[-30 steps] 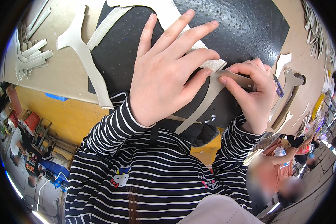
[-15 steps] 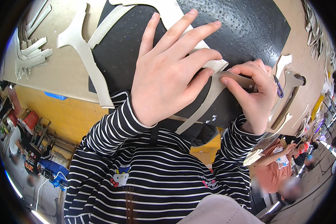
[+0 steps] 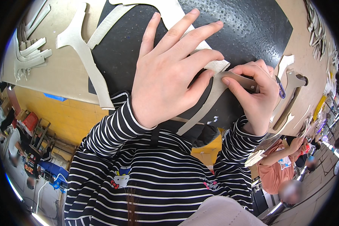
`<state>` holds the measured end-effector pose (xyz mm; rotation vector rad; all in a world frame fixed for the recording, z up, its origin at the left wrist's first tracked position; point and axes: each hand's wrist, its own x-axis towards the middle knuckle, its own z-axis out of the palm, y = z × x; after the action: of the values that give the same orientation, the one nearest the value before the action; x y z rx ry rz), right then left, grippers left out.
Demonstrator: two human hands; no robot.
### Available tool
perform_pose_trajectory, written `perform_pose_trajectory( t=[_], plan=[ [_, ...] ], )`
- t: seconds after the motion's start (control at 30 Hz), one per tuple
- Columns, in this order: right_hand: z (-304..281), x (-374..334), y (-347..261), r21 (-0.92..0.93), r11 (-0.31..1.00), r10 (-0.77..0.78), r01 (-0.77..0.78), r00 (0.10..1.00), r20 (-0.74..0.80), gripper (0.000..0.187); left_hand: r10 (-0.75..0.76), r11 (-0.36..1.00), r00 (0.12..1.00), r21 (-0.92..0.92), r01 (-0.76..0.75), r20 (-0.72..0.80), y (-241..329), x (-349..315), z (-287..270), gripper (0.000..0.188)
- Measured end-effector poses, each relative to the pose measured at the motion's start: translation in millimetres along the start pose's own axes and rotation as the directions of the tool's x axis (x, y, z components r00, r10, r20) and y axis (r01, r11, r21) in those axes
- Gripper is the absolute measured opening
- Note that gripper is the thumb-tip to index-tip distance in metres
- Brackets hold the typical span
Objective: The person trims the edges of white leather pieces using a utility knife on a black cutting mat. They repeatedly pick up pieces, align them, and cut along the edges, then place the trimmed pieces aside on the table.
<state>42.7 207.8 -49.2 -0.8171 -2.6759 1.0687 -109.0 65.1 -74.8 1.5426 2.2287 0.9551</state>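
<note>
My left hand (image 3: 169, 75) lies flat with fingers spread over a cream leather-like piece (image 3: 162, 8) on a black mat (image 3: 120, 56). Its thumb rests where that piece's edge meets a grey-beige curved strip (image 3: 205, 107). To its right, my right hand (image 3: 258, 90) pinches the strip between thumb and forefinger, close to the joint. The strip's loose end curves down toward my body. Part of a small purple-handled tool (image 3: 281, 89) sticks out beside my right hand's curled fingers; its working end is hidden.
On the left lie a Y-shaped cream piece (image 3: 79, 41) and stacked cut pieces (image 3: 30, 52). At right are a wooden-handled hammer (image 3: 290, 105), more cut strips (image 3: 286, 64) and a hanging bundle (image 3: 316, 30). Another person (image 3: 276, 165) works beyond the table at lower right.
My two hands and the strip stay almost exactly where they were. At lower right, the other person's arm and body have shifted slightly.
</note>
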Motion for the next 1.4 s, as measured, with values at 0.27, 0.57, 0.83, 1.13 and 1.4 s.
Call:
perform_pose_trajectory(
  t=[0.27, 0.57, 0.83, 1.13, 1.4],
  plan=[
    [0.6, -0.1, -0.1, 0.009, 1.0, 0.011, -0.01, 1.0, -0.008, 0.019, -0.012, 1.0, 1.0, -0.023, 0.013, 0.023, 1.9, 0.4, -2.9, 0.026],
    [0.1, 1.2, -0.7, 0.002, 1.0, 0.003, -0.003, 1.0, -0.005, 0.017, -0.041, 0.999, 0.999, -0.019, 0.042, 0.021, 4.0, 2.9, -1.5, 0.026],
    [-1.4, 1.0, 0.3, 0.003, 1.0, -0.006, 0.006, 1.0, 0.012, 0.016, -0.135, 0.99, 0.986, -0.024, 0.138, 0.097, 13.1, 7.8, -6.7, 0.025],
    [2.9, 0.5, -3.1, 0.079, 0.996, 0.051, -0.046, 0.996, -0.066, 0.015, -0.136, 0.99, 0.983, -0.015, 0.139, 0.122, 14.1, 10.1, -8.2, 0.026],
    [8.1, -0.8, -10.5, 0.132, 0.978, 0.181, -0.164, 0.975, -0.127, 0.014, -0.114, 0.993, 0.988, -0.002, 0.114, 0.107, 14.8, 9.6, -7.6, 0.026]
  ],
)
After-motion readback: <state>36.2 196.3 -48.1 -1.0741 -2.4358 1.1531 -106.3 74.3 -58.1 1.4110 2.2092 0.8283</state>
